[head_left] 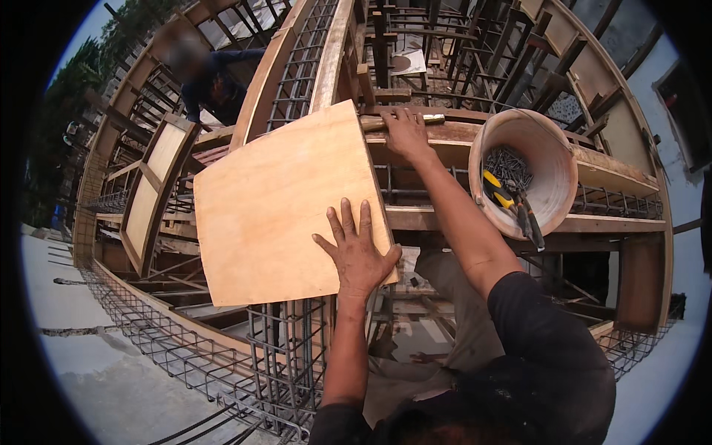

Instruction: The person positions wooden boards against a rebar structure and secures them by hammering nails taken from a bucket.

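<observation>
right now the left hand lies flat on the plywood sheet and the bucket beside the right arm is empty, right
Not quite. The head view shows the left hand flat on the plywood sheet, but the bucket beside the right arm is not empty: it holds nails and yellow-handled pliers.

No packages, labels, signs or screens show anywhere in this view. The nearest thing to a container is the round, pale terracotta-coloured bucket (pixel 552 174) holding nails and tools, and its wall is plain and unmarked; nothing printed stands beside it, above it or below it.
</observation>
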### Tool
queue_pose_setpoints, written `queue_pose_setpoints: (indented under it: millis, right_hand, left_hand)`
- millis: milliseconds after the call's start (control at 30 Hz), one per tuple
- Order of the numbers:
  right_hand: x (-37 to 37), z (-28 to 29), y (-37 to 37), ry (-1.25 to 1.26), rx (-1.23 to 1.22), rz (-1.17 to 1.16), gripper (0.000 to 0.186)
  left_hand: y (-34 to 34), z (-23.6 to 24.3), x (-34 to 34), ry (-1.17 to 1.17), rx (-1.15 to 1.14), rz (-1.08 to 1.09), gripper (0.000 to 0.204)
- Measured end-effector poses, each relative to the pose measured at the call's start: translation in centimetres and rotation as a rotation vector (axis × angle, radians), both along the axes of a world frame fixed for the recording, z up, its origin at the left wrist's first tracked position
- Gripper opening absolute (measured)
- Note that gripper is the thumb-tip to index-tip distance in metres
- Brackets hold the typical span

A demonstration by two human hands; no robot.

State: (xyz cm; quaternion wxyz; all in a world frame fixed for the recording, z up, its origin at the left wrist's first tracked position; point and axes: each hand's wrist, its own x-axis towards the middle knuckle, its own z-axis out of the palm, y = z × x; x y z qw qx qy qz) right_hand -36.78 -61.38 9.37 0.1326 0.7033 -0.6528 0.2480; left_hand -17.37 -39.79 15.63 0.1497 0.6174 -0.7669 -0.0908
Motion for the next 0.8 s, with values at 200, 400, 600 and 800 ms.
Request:
queue_pose_setpoints:
  millis: [200,400,600,800]
  right_hand:
    - [0.4,4.2,-3.0,-0.010,0.594,0.116,0.032]
    - [-2.6,11.0,-4.5,0.328,0.487,0.025,0.026]
    - [-3.1,19.2,-2.1,0.148,0.441,-0.068,0.029]
    - [-0.7,18.1,11.7,-1.146,0.377,0.383,0.039]
  left_hand:
    - [0.2,-0.4,1.7,0.042,0.062,-0.027,0.091]
    - [0.1,-0.8,1.3,0.111,0.006,-0.055,0.089]
    - [0.8,-2.0,0.5,-0.082,-0.037,0.016,0.096]
    - [-0.5,-2.6,1.7,-0.009,-0.037,-0.081,0.073]
